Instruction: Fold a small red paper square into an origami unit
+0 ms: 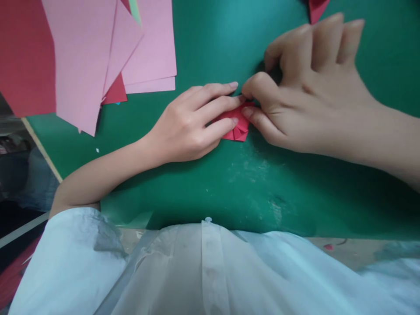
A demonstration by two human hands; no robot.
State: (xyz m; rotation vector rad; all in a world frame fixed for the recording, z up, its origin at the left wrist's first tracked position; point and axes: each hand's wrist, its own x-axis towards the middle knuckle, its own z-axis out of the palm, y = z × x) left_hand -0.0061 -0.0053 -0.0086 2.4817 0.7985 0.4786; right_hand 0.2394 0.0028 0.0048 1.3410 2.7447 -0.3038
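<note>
A small piece of folded red paper (242,132) lies on the green table, with creased flaps showing at its near edge. My left hand (193,120) rests over its left part, fingers stretched out and pressing it down. From the right, my right hand (305,87) meets the paper with thumb and index finger closed at its right edge. The other fingers of that hand are curled and raised off the table. Much of the paper is hidden under the fingers of both hands.
Pink paper sheets (82,52) overlap at the upper left, with red paper (26,65) beside them. Another red paper piece (317,8) shows at the top right. The green table (197,192) has pale scuffs and ends just before my shirt (183,271).
</note>
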